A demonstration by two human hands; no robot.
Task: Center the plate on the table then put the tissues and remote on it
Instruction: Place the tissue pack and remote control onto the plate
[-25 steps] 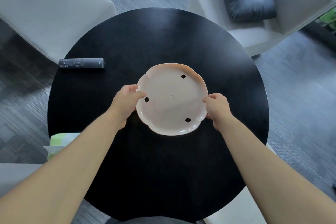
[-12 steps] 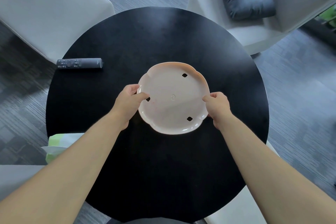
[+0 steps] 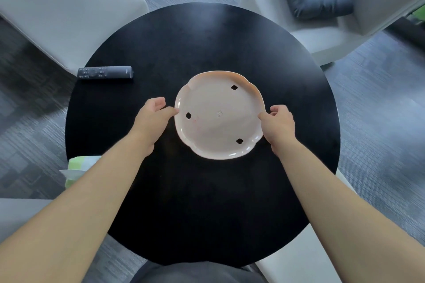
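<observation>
1. Hands first: the left hand (image 3: 154, 116) has let go of the plate (image 3: 218, 114); its fingers are loosely spread, the thumb tip just at the plate's left rim, and nothing is grasped.
2. The right hand (image 3: 279, 123) sits at the plate's right rim with thumb and fingers curled toward the edge; whether it still pinches the rim or only touches it, I cannot tell.
3. Half a second ago the left thumb lay over the rim, gripping; now it has drawn back off the plate.
4. The plate lies flat near the middle of the round black table (image 3: 161, 202), in much the same spot as before. It holds nothing; three small dark notched holes show in its pale surface.
5. The remote (image 3: 105, 72) lies at the table's far left edge, well apart from the left hand.
6. The tissues (image 3: 78, 165), a green-and-white pack, sit at the near left edge, partly hidden by the left forearm.
</observation>
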